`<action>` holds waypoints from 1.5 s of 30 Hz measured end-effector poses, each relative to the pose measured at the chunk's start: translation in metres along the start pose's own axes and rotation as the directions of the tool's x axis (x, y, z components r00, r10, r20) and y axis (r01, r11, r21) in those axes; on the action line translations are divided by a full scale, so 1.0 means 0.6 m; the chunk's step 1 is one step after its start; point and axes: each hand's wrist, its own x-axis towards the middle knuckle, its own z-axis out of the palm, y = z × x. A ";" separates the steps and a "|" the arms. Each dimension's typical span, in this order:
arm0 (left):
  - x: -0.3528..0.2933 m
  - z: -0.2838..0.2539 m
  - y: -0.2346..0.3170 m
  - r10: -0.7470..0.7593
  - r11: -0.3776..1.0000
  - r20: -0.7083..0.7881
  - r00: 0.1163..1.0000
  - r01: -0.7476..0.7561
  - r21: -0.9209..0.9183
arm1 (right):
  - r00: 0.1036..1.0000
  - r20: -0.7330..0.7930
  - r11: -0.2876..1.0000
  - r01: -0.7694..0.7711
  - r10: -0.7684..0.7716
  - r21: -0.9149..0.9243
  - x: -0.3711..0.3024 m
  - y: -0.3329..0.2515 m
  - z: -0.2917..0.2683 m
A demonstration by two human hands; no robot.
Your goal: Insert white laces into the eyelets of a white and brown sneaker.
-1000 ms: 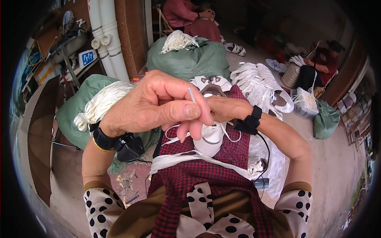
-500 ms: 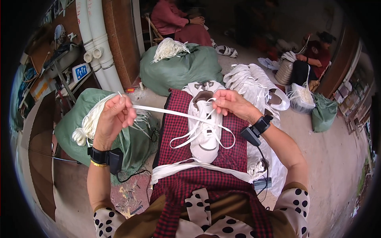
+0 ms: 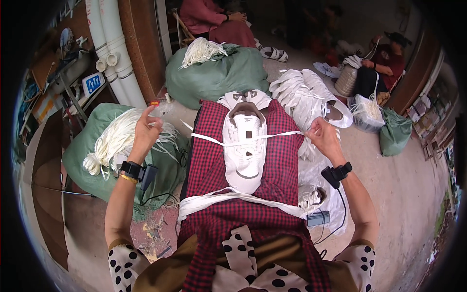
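A white sneaker (image 3: 244, 170) lies on the red-and-black checked apron (image 3: 284, 180) over my lap, its toe pointing toward me. Across its upper runs a flat white shoelace (image 3: 282, 135). My right hand (image 3: 325, 140), off to the shoe's right, pinches one end of that lace. The other end hangs free in the air left of the shoe. My left hand (image 3: 147, 132) is raised beside it, apart from the lace, with fingers spread and nothing seen in them. Another white shoe (image 3: 260, 100) sits just beyond the first, partly hidden.
Bundles of white laces (image 3: 116, 138) rest on a green sack (image 3: 87, 129) at my left. A second green sack (image 3: 214, 78) stands ahead. White shoes (image 3: 304, 92) are piled at the right. Two people sit farther off. A white strip (image 3: 243, 198) crosses my apron.
My right hand has drawn the lace rightward, and the loops over the shoe are gone. My left hand has let go of its end. Both hands are farther apart.
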 end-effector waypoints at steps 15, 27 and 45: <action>-0.114 0.185 0.133 0.594 0.761 0.355 0.722 -0.647 0.044 | 0.750 0.449 0.839 0.255 -0.486 0.481 -0.030 -0.202 0.076; -0.121 0.187 0.121 0.582 0.786 0.353 0.732 -0.618 -0.014 | 0.927 0.029 0.880 0.345 -0.374 0.325 -0.026 -0.204 0.090; -0.110 0.183 0.122 0.504 0.839 0.392 0.770 -0.544 -0.009 | 0.886 0.201 0.830 0.281 -0.417 0.482 0.010 -0.176 0.039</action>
